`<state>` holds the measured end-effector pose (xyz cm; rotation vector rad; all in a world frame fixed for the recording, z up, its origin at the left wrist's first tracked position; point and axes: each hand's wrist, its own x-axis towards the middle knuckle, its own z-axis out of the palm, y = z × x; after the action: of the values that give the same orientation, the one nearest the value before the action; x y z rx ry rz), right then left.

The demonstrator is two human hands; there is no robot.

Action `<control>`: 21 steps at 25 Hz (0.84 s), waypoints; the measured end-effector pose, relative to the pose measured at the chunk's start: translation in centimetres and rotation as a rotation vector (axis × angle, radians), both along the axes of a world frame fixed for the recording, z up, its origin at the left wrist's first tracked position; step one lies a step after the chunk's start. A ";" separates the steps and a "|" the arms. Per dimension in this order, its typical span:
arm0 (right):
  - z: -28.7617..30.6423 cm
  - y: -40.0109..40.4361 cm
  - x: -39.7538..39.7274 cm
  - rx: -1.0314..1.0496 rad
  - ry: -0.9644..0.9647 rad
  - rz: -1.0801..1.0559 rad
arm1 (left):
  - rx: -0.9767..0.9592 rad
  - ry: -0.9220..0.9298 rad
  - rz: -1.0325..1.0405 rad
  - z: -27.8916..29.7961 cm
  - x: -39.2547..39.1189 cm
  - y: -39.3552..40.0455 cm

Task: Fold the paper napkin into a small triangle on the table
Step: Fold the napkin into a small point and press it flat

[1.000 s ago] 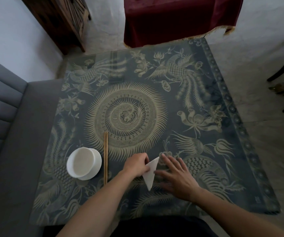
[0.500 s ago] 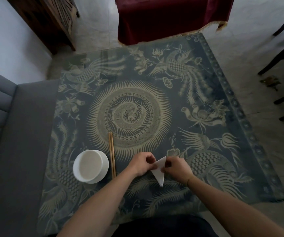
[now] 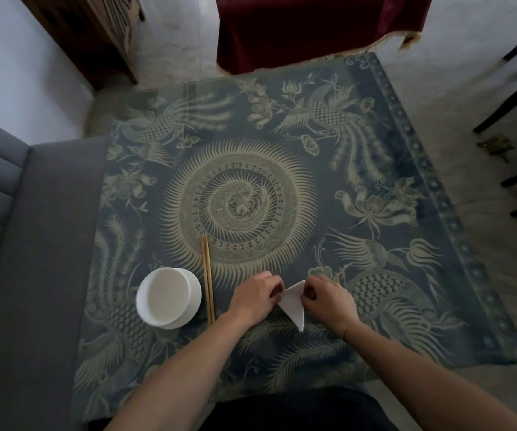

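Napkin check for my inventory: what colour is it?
Plain white napkin, no print, clearest in the head view.

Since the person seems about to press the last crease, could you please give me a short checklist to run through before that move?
1. Napkin already a triangle, one tip pointing toward the person: ok.
2. Left hand holds the napkin's left edge: ok.
3. Right hand pinches the far corner: ok.
4. Folded layers line up edge to edge: cannot tell, the fingers cover them.
5. Bowl and chopsticks lie left of the left hand, apart from the napkin: ok.
6. Napkin flat on the table: cannot tell.
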<state>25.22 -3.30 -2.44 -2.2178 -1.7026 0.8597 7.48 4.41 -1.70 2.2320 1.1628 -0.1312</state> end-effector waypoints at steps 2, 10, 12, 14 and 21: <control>0.3 -0.2 0.6 0.058 -0.080 0.075 | 0.064 -0.006 -0.048 0.2 0.4 -0.2; 0.4 -2.0 0.7 0.298 -0.130 0.336 | 0.164 0.033 -0.159 0.3 0.3 -0.8; 0.1 -2.1 0.9 0.302 -0.142 0.341 | 0.179 0.033 -0.189 0.3 0.2 -0.9; -0.2 -2.3 1.1 0.310 -0.150 0.364 | 0.192 0.025 -0.204 0.1 -0.1 -1.2; -0.6 -3.2 1.6 0.341 -0.129 0.456 | 0.204 -0.007 -0.210 -0.4 -0.9 -1.4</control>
<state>26.86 -6.52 -3.00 -1.7232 -2.2680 0.4628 6.57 2.97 -2.09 2.5299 0.9732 -0.0927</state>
